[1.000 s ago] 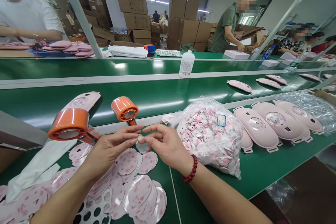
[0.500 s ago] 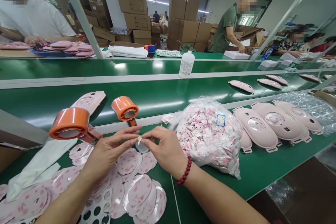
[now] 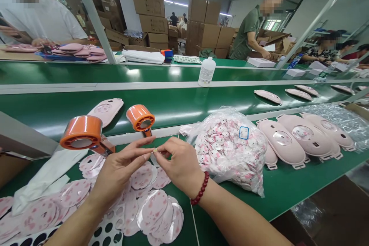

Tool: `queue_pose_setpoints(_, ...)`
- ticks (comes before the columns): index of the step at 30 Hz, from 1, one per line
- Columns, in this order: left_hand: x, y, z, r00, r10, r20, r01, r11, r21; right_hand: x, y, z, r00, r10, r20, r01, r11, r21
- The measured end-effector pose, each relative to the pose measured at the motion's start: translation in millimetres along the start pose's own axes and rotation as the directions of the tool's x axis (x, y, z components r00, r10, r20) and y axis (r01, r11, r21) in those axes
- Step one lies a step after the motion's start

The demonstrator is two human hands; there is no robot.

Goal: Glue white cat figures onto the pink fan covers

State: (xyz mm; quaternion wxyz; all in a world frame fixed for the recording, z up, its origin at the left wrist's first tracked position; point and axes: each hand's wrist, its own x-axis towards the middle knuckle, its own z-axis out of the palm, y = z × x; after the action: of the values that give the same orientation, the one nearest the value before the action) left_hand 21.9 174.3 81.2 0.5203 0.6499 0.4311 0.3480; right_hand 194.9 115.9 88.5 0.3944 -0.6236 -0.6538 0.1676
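My left hand (image 3: 122, 167) and my right hand (image 3: 181, 167) meet over the near table. Thumb and forefinger of each pinch a tiny pale piece (image 3: 155, 150), mostly hidden by the fingertips, so its kind cannot be made out. The other left fingers are stretched out. Below the hands lie overlapping pink patterned discs (image 3: 154, 209) and a white sheet with round holes (image 3: 107, 235). Orange tape dispensers stand just beyond my left hand, one large (image 3: 82, 132) and one farther back (image 3: 140, 117). A clear plastic bag (image 3: 230, 153) of small printed pieces lies beside my right hand.
Pink oval casings (image 3: 284, 142) lie at the right, near clear plastic wrap (image 3: 340, 123). More casings (image 3: 106, 111) rest on the green conveyor (image 3: 178, 103). A white bottle (image 3: 206, 72) stands on the far ledge. Co-workers (image 3: 248, 34) are across the line.
The view has shifted slightly, moving the scene a little right. Both hands stay fingertip to fingertip, and less of the pale piece shows between them.
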Motion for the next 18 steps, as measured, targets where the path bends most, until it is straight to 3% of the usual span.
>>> queue_pose_setpoints(7, -1, 4, 2.9, 0.999, 0.030, -0.046, -0.030, 1.000, 0.003, 3, 2, -4, 0.999, 0.032, 0.016, -0.032, 0.999, 0.038)
queue_pose_setpoints(18, 2, 1, 11.7, 0.986, 0.102, -0.129, -0.094, 0.993, 0.068, 4, 10, -7, 0.995, -0.053, 0.082, 0.052, 0.998, 0.019)
